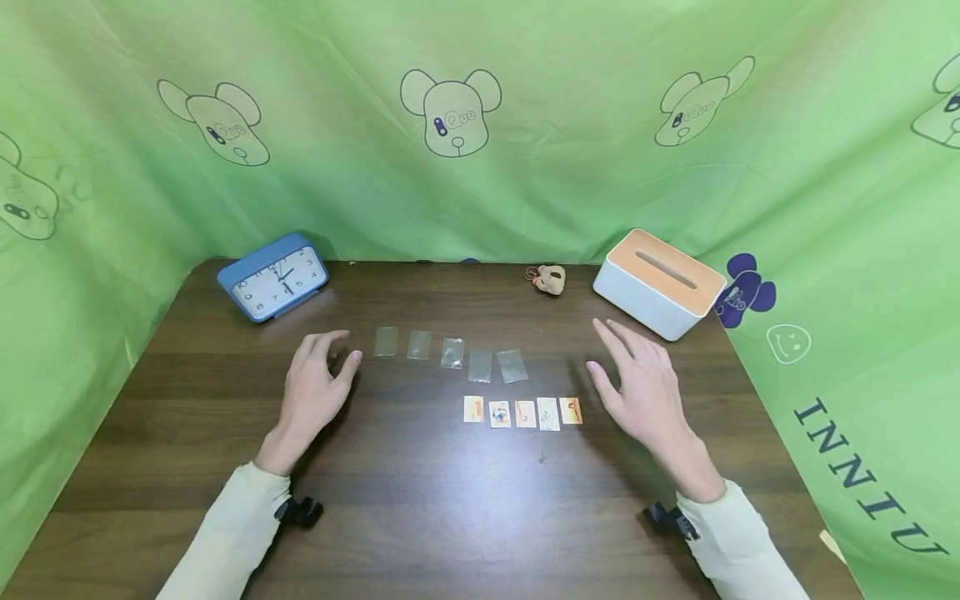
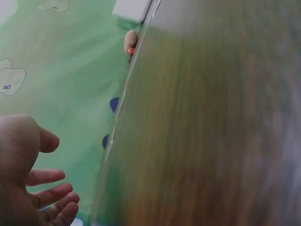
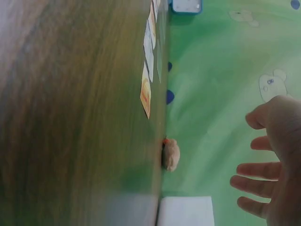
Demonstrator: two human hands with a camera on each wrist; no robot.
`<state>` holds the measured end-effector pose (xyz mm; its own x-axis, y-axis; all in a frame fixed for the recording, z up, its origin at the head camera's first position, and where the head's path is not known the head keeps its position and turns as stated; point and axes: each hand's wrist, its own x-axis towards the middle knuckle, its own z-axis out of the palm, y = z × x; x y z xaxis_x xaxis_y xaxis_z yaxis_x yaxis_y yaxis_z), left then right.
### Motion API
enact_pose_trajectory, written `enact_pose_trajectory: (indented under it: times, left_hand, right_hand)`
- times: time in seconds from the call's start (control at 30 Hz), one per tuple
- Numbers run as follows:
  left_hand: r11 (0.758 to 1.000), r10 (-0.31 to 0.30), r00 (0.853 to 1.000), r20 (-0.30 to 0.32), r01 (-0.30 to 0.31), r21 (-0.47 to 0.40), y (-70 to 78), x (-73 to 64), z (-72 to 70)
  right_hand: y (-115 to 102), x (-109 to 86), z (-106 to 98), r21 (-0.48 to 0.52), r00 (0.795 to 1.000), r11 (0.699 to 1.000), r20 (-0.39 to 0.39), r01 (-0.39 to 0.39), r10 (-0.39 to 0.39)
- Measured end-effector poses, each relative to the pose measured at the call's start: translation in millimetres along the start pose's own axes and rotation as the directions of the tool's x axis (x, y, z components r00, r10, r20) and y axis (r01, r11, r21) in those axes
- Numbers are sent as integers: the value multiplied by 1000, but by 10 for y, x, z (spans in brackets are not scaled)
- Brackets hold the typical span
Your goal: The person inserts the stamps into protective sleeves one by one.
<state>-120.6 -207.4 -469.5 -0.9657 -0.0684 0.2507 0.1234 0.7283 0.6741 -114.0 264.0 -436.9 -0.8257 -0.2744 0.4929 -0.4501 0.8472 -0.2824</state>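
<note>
My left hand (image 1: 315,387) is over the left part of the table, fingers relaxed and holding nothing. Just right of it begins a slanting row of several small clear plastic sleeves (image 1: 452,353). Nearer to me lies a row of several small picture cards (image 1: 525,414), orange and white. My right hand (image 1: 637,379) is to the right of both rows with its fingers spread and nothing in it. The right wrist view shows the cards (image 3: 146,92) edge-on, apart from the right hand (image 3: 263,165). In the left wrist view the left hand (image 2: 37,179) has loosely bent fingers.
A blue clock (image 1: 273,277) stands at the back left of the brown table (image 1: 420,517). At the back right is a white tissue box (image 1: 660,283) with a wooden lid. A small beige trinket (image 1: 551,279) lies beside it. Green cloth (image 1: 465,200) hangs behind.
</note>
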Motion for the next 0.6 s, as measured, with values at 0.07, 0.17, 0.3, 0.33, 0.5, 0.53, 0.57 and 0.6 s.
enact_pose_trajectory:
  times: [0.07,0.17,0.3,0.33,0.5,0.53,0.57,0.6]
  left_hand:
    - [999,-20,1000,-7,19,-36,0,11,37]
    - [997,-40,999,-29,38,-73,-55,33,120]
    - [995,-61,995,-77,54,-87,-219,79,268]
    - [995,-59,994,-88,52,-82,-270,96,308]
    - [995,-74,993,-94,68,-68,-437,175,441]
    - [994,-86,992,-89,80,-71,-459,190,458]
    - [993,-97,992,-84,91,-74,-477,204,472]
    - [992,-109,991,-79,103,-75,-497,218,485]
  right_hand:
    - [-19,0,21,12,1000,1000,-29,10,-9]
    - [-53,-2,58,18,998,999,-62,29,-28]
    - [-99,-12,116,22,995,998,-89,54,-52]
    - [-112,-15,131,28,994,998,-94,59,-56]
    - [-183,-31,210,73,992,995,-106,74,-66]
    - [-199,-35,226,81,992,994,-103,76,-68]
    - [-215,-37,242,88,993,993,-100,79,-70]
    - [-230,-39,257,95,993,992,-94,81,-72]
